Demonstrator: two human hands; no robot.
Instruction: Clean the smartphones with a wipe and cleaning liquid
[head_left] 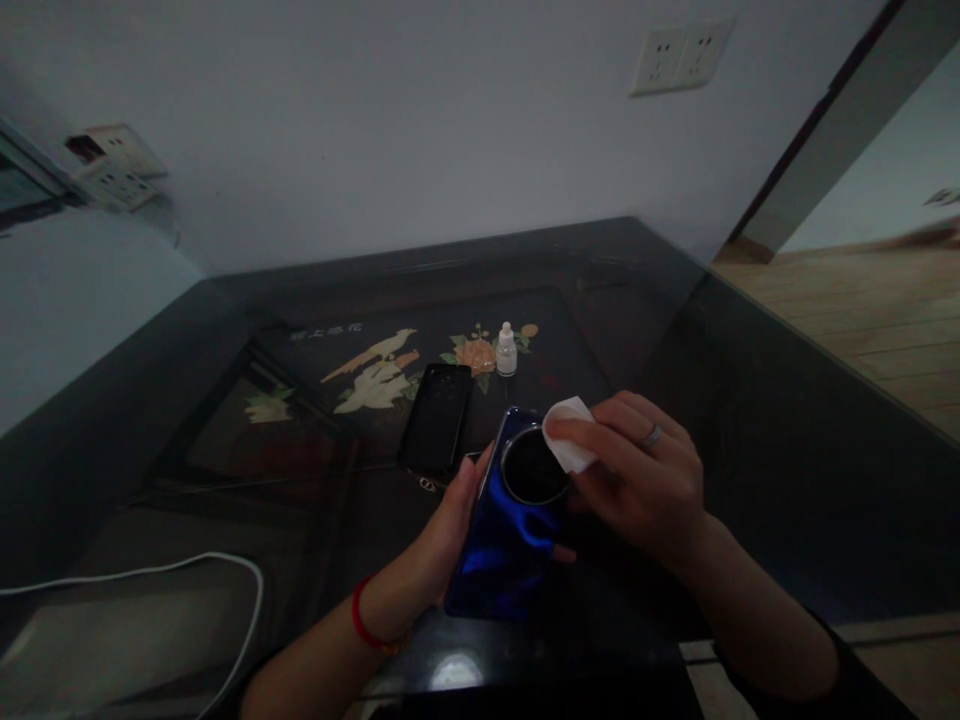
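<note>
My left hand grips a blue smartphone from below and the side, its glossy back facing up. A large round black camera module fills the phone's upper end. In my right hand a small white wipe is pinched between the fingers, against the upper right edge of the camera module. Just beyond the phone lies a black phone case with a small chain charm at its lower end. A small bottle with a white cap stands upright behind the phone.
The dark glossy table bears a bird-and-flower picture. A white cable curves across its left side. Behind it rises a pale wall with wall sockets. Tan flooring shows at right.
</note>
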